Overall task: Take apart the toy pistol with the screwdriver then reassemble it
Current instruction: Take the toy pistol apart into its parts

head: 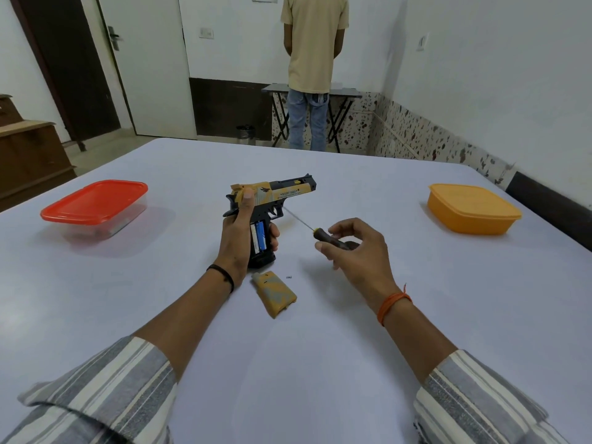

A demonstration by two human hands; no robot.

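Note:
My left hand (236, 232) grips the yellow and black toy pistol (282, 193) by its grip, barrel pointing right, just above the table. The grip's side is uncovered and blue batteries (259, 237) show inside. My right hand (355, 248) holds the dark-handled screwdriver (326, 239), whose thin shaft points up-left with its tip at the pistol's trigger area. The removed yellow grip cover (276, 293) lies on the table below the pistol. A tiny screw (288, 277) rests just right of the cover's top.
A clear box with a red lid (96, 203) stands at the left, an orange lidded box (472, 208) at the right, both on the pale table (320, 363). A person (312, 59) stands with their back turned beyond the table's far edge.

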